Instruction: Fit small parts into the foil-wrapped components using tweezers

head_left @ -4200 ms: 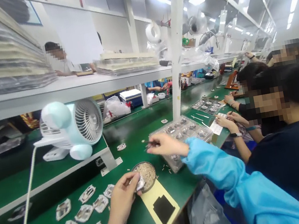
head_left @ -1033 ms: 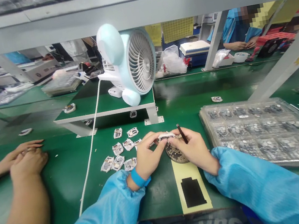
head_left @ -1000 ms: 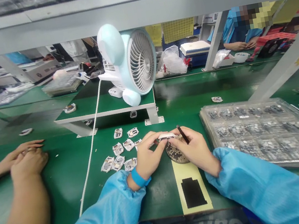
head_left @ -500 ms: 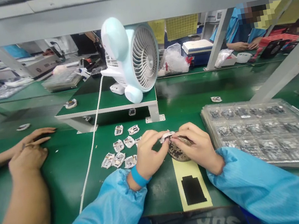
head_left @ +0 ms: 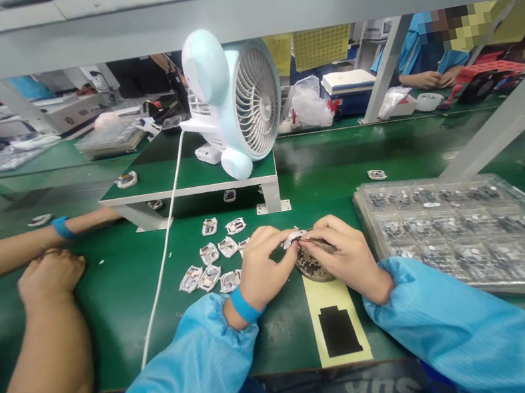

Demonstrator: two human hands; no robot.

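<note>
Between my two hands is a small white plastic housing (head_left: 293, 237), much of it covered by fingers. My left hand (head_left: 268, 260) pinches it from the left, with thumb and fingertips closed. My right hand (head_left: 340, 250) meets it from the right, fingertips pressed together at its edge; whether they also hold a smaller part cannot be made out. Under the fingers sits a round, speckled brown disc (head_left: 313, 267), on the far end of a yellow sheet (head_left: 322, 348) bearing a black die-cut piece (head_left: 340, 330). Several similar white housings (head_left: 210, 277) lie left of my left hand.
A stack of clear trays (head_left: 434, 247) with small parts stands at right. A fan (head_left: 236, 106) sits on a low green stand (head_left: 168, 182); its white cable (head_left: 159, 275) crosses the bench. A co-worker's arms (head_left: 54, 314) rest at left.
My hands stay at nearly the same spot on the white housing. The co-worker's far arm at left has stretched further right, towards the stand. The view has shifted slightly.
</note>
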